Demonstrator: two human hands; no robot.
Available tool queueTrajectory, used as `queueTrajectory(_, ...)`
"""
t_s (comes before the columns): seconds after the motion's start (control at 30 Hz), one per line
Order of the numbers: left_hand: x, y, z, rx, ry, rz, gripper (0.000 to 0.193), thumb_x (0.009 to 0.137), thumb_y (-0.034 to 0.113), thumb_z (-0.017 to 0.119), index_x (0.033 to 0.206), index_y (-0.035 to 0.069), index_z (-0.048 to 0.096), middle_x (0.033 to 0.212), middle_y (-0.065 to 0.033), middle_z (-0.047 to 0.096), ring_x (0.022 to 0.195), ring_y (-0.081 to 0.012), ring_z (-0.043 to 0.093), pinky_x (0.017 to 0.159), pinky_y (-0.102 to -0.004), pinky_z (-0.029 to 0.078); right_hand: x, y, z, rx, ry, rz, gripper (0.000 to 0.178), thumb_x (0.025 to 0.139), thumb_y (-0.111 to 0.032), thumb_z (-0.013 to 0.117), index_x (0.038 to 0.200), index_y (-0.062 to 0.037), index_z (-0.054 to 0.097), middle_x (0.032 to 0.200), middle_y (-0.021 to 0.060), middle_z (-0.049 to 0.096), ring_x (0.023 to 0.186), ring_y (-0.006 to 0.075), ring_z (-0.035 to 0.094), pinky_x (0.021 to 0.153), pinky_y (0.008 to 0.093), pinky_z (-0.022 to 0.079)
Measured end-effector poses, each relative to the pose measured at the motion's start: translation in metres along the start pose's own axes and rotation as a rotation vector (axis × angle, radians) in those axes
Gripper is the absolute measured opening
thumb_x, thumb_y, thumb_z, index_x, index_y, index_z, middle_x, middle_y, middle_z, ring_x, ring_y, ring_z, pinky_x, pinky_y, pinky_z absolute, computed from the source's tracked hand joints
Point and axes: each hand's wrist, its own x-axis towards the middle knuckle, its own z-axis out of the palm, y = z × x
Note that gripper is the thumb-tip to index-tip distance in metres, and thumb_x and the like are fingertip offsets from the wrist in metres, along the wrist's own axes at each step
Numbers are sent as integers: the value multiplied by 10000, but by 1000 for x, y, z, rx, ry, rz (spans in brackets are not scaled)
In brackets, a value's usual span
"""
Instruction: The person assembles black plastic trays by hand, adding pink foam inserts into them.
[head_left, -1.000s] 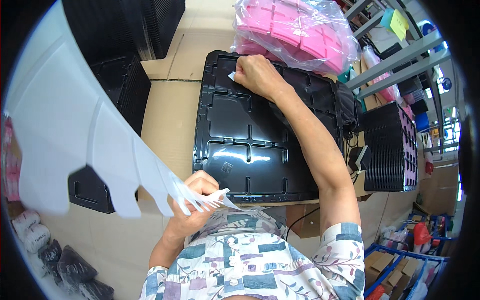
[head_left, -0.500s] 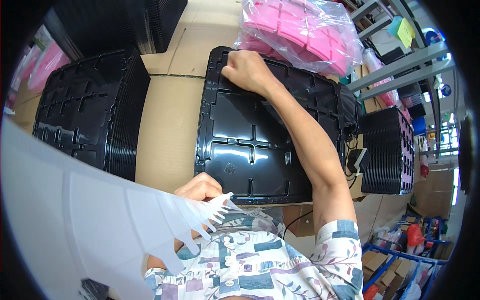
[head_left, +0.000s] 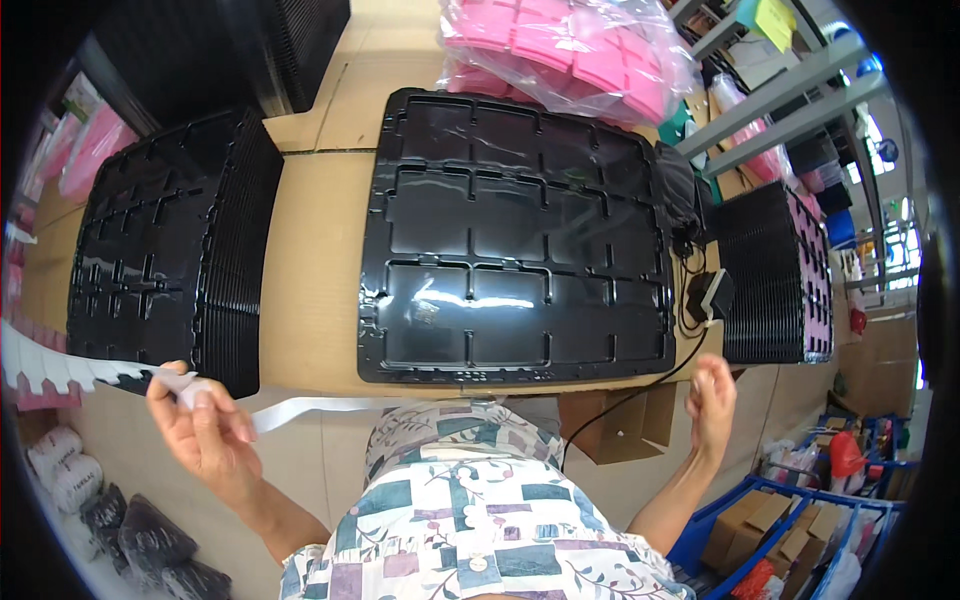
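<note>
A black plastic tray with raised dividers lies flat on the cardboard-covered table in front of me. My left hand, left of the tray's near corner, pinches a white toothed strip. One part of the strip stretches out to the left, and a plain white band runs right from the hand along the table's front edge. Off the tray's near right corner, my right hand is raised with fingers curled in; nothing shows in it.
Stacks of black trays stand at the left, far left and right. Pink trays in clear plastic lie behind the tray. A black plug with a cable sits to its right. An open cardboard box is below the table edge.
My right hand has left the tray's far left corner and come back to the near right. My left hand has moved left with the white strip, which has swung lower and farther left.
</note>
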Motion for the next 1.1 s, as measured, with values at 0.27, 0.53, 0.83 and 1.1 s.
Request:
queueTrajectory(0.27,-15,15,25,548,75,231,665,930,-39,502,1518,16,197,1416,-191,428,1243,-279,503,1031,-403,413,-1,275,-128,-750,416,60,168,908,-84,557,858,43,655,821,163,667,747,214,617,723,353,496)
queueTrajectory(0.53,-62,65,90,457,-326,1236,284,857,-33,554,1139,-69,552,1166,-273,599,1056,-389,616,934,-521,499,45,381,-123,-810,421,298,285,831,-23,597,1104,-6,676,988,189,685,907,346,673,830,442,514)
queueTrajectory(0.83,16,43,299,1332,-995,868,115,856,134,651,849,20,640,876,-133,647,870,-315,635,754,-440,489,15,352,-141,-753,257,420,435,838,-13,563,1272,-36,577,1380,162,530,1229,361,539,1039,411,433)
queueTrajectory(1.1,136,-83,355,1366,-869,1038,343,805,73,688,1136,29,607,1019,-137,601,962,-316,622,808,-418,529,17,351,-165,-1080,186,518,358,920,-213,575,1237,-45,579,1234,231,612,1091,416,611,870,475,512)
